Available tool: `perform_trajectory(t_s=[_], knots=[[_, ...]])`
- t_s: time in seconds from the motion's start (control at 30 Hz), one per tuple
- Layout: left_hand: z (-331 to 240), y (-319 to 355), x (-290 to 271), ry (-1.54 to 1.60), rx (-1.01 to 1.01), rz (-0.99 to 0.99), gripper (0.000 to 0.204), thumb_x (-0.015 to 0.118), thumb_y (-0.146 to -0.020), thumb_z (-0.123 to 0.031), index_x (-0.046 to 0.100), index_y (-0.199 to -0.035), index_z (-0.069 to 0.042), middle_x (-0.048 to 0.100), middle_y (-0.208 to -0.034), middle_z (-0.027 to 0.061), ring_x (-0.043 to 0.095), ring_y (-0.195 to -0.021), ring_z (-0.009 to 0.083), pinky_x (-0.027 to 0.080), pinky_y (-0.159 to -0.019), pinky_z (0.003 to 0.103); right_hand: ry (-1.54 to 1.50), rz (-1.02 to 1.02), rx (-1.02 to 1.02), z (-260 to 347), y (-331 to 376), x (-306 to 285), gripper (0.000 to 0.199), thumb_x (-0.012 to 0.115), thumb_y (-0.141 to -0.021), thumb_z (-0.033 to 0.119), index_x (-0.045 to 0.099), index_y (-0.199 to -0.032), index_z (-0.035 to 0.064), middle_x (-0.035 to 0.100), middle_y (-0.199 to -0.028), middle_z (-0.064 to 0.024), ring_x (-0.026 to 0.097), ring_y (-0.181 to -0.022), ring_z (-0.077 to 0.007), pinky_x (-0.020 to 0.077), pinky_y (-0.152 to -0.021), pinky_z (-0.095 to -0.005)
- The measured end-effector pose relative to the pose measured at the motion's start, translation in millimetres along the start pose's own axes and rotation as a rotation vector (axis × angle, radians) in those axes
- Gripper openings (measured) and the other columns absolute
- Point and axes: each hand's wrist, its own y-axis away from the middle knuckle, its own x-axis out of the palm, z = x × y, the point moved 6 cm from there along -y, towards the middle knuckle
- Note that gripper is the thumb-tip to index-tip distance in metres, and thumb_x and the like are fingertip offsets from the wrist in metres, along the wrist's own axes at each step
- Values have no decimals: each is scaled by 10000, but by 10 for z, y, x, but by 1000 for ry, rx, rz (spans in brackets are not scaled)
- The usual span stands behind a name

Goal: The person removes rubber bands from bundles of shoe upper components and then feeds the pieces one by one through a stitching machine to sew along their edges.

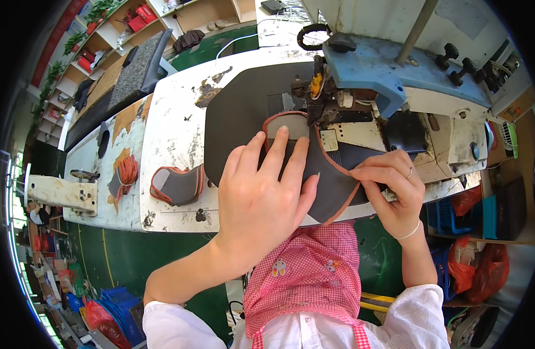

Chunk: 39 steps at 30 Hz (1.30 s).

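The orange-bound grey fabric piece (332, 193) lay at nine o'clock from the right hand (406, 189), which pinched its edge (long axis roughly eleven-to-five), the left hand (254, 200) spread atop, nearer the sewing-machine head (316, 106).

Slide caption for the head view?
Left hand on a dark orange-edged piece, right hand pinching it, beside a blue machine.

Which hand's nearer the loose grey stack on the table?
Left. The left hand is just right of the stack; the right hand is farther right, pinching the grey piece at its edge.
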Motion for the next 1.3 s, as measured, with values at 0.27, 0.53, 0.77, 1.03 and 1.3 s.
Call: perform_trajectory(t_s=[0.27, 0.53, 0.77, 1.03, 1.3], knots=[[533, -106, 148, 63, -207, -74, 469, 812, -808, -274, 673, -1206, -67, 630, -1091, 113, 586, -1057, 303, 502, -885, 416, -53, -36, 1, 26, 210, -30, 281, 736, -704, -86, 752, -938, 70, 705, -917, -61, 619, -807, -237, 473, -698, -334], [912, -135, 248, 952, -392, 37, 262, 709, -937, -81, 478, -1060, -62, 700, -849, 63, 643, -694, 124, 495, -630, 268, -364, 500, 1, 342, 827, 876, 265, 725, -788, -10, 714, -1038, 76, 699, -1001, -90, 652, -893, -301, 531, -770, -387], [2692, 1705, 339, 545, -781, -204, 415, 778, -894, -175, 537, -1203, -35, 719, -1038, 172, 699, -901, 258, 558, -776, 383, -33, 393, 285, -224, 975, 1126, 254, 672, -912, 86, 672, -1152, 3, 677, -1161, -231, 629, -1050, -438, 484, -902, -468], [1134, 833, 1156, 384, -219, -7, 663, 801, -790, -304, 582, -1326, 17, 544, -1401, 234, 476, -1346, 390, 346, -1165, 491, 619, 601, 226, -1569, 1418, 1778, 377, 610, -972, 207, 611, -1281, -8, 629, -1291, -245, 605, -1151, -445, 439, -1027, -488], [607, 888, 1458, 549, -174, -25, 670, 806, -745, -269, 590, -1332, -26, 556, -1362, 214, 420, -1378, 388, 272, -1214, 495, -144, 142, 707, -1096, 1364, 1006, 213, 705, -903, 72, 684, -1103, 3, 697, -1151, -162, 681, -1009, -273, 556, -853, -387]])
